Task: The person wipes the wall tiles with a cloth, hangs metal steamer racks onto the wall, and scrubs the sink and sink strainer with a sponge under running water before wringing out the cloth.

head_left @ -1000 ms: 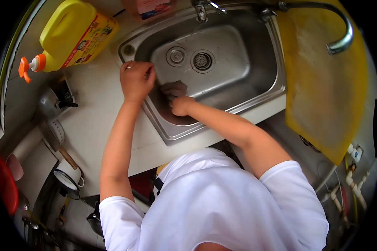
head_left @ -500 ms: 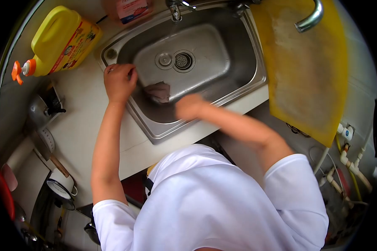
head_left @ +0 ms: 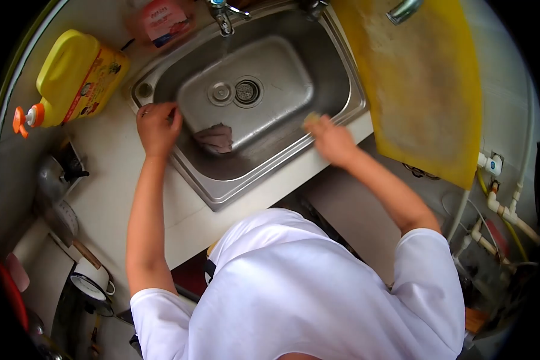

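A steel sink (head_left: 270, 137) with a drain (head_left: 247, 91) is set in the white counter. My left hand (head_left: 158, 127) rests on the sink's left rim, fingers curled; whether anything is under them is hidden. Over the sink's front right edge is my right hand (head_left: 331, 139), closed on a small yellowish thing (head_left: 311, 120), which is blurred. A crumpled greyish-pink cloth (head_left: 215, 138) lies in the front left of the basin, touched by neither hand. Water appears to run from the faucet (head_left: 224, 24) at the back.
A yellow bottle (head_left: 78, 78) with an orange pump lies at the left, near a pink container (head_left: 162, 23). A yellow-edged sheet (head_left: 423, 90) covers the right side, below a curved metal spout (head_left: 404, 9). A white mug (head_left: 91, 278) sits at lower left.
My right hand has left the cloth and moved right to the sink's front right edge. The cloth stays in the basin. The view has shifted; my left hand remains on the rim.
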The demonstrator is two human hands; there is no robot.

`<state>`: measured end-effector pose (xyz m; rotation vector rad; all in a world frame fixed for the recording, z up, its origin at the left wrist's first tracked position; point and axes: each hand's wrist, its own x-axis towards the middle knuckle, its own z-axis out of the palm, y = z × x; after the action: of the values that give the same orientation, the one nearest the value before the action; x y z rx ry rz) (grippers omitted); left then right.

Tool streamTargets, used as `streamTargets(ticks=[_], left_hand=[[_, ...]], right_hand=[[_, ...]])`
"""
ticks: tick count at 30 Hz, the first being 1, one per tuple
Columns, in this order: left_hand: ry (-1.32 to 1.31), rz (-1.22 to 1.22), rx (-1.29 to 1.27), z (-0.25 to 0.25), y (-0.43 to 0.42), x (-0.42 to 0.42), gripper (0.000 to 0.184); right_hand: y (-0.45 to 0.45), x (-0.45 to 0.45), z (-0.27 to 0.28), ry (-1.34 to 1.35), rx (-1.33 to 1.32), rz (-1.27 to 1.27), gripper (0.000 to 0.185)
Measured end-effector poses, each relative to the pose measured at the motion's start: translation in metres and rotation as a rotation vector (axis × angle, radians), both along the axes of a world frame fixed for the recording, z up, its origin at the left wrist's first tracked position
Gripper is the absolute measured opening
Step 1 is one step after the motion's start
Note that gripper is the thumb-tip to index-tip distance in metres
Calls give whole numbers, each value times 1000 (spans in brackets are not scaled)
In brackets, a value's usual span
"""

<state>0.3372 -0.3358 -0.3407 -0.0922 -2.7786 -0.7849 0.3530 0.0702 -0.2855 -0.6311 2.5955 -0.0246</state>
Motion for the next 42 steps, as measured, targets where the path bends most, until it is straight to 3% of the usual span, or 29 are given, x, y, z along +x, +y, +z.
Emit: streamTargets(ticks=[2, 5, 8, 11, 13, 14, 16, 17, 19, 20, 22, 26, 29, 32, 33, 34, 35, 36, 38, 39, 41, 42], left_hand=[[21, -32, 8, -2, -1, -2, 8], [19, -24, -24, 0, 1, -4, 7], [-6, -2, -59, 2, 4, -4, 7], [-31, -8, -48, 5, 5, -5, 7], [-38, -3, -62, 7, 6, -5, 7], [-47, -10, -66, 7, 6, -5, 7], [-32, -11, -92, 7, 7, -6, 7], [-40, -12, -97, 7, 7, -6, 7], [-45, -19, -112, 8, 7, -6, 6], [-39, -14, -119, 8, 7, -6, 6], [-58, -6, -90, 7, 7, -6, 5], [-45, 7, 19, 9, 6, -5, 2], [-31, 12, 3, 8, 5, -5, 3], [-82, -10, -105, 6, 6, -3, 7], [-143, -24, -199, 5, 7, -2, 10], [-143, -26, -200, 3, 9, -1, 10], [-149, -55, -356, 0, 13, 0, 11], [-154, -83, -510, -1, 20, 1, 13], [-449, -178, -595, -4, 50, 7, 20], [-547, -250, -642, -17, 66, 11, 23], [-987, -388, -582, -47, 110, 8, 32], [-985, -389, -579, -66, 114, 15, 32]], right_hand=[[-42, 16, 13, -166, -77, 30, 38], [-37, -10, -3, -123, -112, 67, 32], [-28, -56, -31, -99, 184, 42, 26], [-34, -85, -67, -89, -12, -14, 33], [-52, -99, -97, -161, -482, -307, 41], [-65, -107, -114, -160, -495, -297, 41], [-99, -122, -136, -433, -1030, -662, 44], [-116, -130, -140, -435, -1040, -655, 44], [-152, -146, -136, -703, -1200, -1065, 44], [-168, -150, -133, -705, -1207, -1056, 44], [-193, -158, -133, -795, -1365, -1316, 46], [-203, -163, -159, -945, -1539, -1316, 41], [-197, -160, -142, -932, -1594, -1414, 34], [-162, -171, -183, -1056, -1651, -1314, 31], [-154, -169, -181, -1056, -1652, -1315, 31], [-147, -166, -178, -884, -1630, -1313, 32], [-139, -168, -174, -710, -1605, -1303, 32], [-123, -171, -181, -704, -1607, -1301, 32], [-87, -167, -206, -5, -734, -801, 34], [-82, -162, -203, -6, -727, -804, 34], [-74, -159, -184, 129, -517, -456, 33], [-83, -156, -171, 131, -514, -455, 33]])
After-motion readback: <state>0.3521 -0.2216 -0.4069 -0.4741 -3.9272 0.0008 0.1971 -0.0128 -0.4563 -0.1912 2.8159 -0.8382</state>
